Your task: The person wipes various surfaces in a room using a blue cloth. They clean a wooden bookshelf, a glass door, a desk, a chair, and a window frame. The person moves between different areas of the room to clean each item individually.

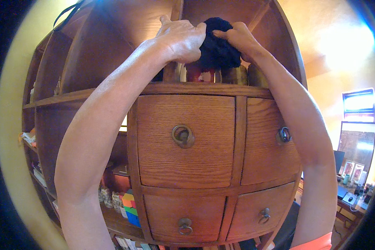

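Two hands, left hand (181,39), right hand (239,38), both gripping one black cloth (218,48), four drawers (185,139)

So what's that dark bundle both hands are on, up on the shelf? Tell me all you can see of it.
The black, soft, fuzzy-looking bundle of cloth is bunched into a rounded lump with no clear parts. It sits at the opening of the upper compartment of the brown wooden cabinet, above the drawers. The left hand presses on its left side and the right hand clasps its top right. Its lower edge hangs near the shelf; whether it rests there cannot be told.
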`<move>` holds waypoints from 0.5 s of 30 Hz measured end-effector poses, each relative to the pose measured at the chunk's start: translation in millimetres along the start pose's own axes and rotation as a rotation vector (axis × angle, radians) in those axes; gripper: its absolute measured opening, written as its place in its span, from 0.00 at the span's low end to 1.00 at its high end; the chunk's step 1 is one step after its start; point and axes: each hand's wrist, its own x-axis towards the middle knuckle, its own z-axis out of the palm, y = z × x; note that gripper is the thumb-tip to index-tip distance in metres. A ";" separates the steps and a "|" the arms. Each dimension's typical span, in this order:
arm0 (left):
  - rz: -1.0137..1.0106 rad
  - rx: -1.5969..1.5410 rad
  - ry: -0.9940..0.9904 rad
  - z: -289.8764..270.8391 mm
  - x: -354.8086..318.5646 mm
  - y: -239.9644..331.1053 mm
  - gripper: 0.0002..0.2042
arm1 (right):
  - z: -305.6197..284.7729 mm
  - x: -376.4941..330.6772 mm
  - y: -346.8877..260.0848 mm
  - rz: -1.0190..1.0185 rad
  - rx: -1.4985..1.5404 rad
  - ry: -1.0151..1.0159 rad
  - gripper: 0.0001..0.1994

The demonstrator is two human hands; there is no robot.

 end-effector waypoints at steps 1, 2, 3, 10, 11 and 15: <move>0.007 0.013 -0.031 -1.5 0.3 0.6 0.35 | -2.6 5.3 4.1 -0.023 -0.112 0.096 0.13; 0.014 0.011 0.021 0.5 0.9 1.3 0.33 | -5.8 14.8 11.8 -0.046 -0.225 0.191 0.13; 0.017 0.016 0.070 4.3 0.1 0.5 0.30 | -2.8 13.0 5.5 -0.071 -0.330 0.283 0.14; 0.091 0.085 0.072 4.3 7.2 -4.7 0.15 | -12.4 6.4 -11.0 -0.478 -0.479 0.539 0.19; 0.080 0.092 0.056 2.8 7.8 -6.8 0.14 | -6.4 7.3 -10.9 -0.484 -0.478 0.445 0.21; 0.057 0.089 0.025 7.8 11.6 -0.8 0.14 | 8.4 -2.9 -2.6 -0.224 -0.296 -0.147 0.16</move>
